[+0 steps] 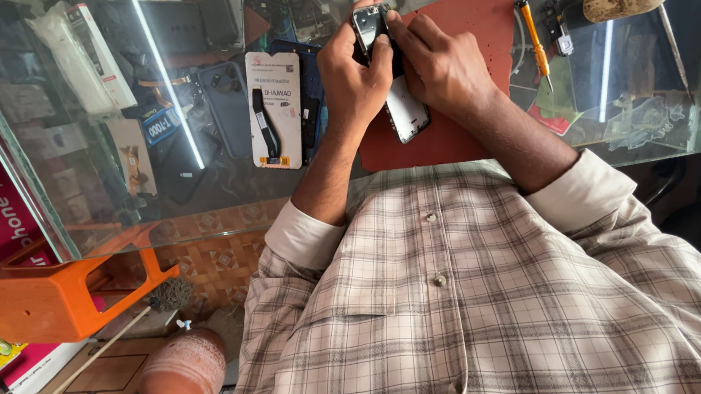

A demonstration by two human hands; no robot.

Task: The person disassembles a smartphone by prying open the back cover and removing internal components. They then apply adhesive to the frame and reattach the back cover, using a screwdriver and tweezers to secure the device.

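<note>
Glass tops our bench [74, 173], a display case with boxed phone parts and dark phone covers showing through the pane below. On it lies a flat red rubber work mat [466, 30], spread where we work so the glass stays unscratched and small parts do not slide.

We hold a black smartphone with a white-edged body [394, 82] just above that mat, lifted and tilted toward us. Our left hand [353, 75] is wrapped closed around its upper end, thumb and fingers clamping the sides to keep it steady. Our right hand [442, 66] is curled over the other edge, fingertips pressed against the frame; what they press on is hidden.

An orange-handled thin screwdriver [536, 40] rests at the mat's far edge, within reach of the right hand. A white parts package with a black strip [273, 110] lies just beside the left wrist.
</note>
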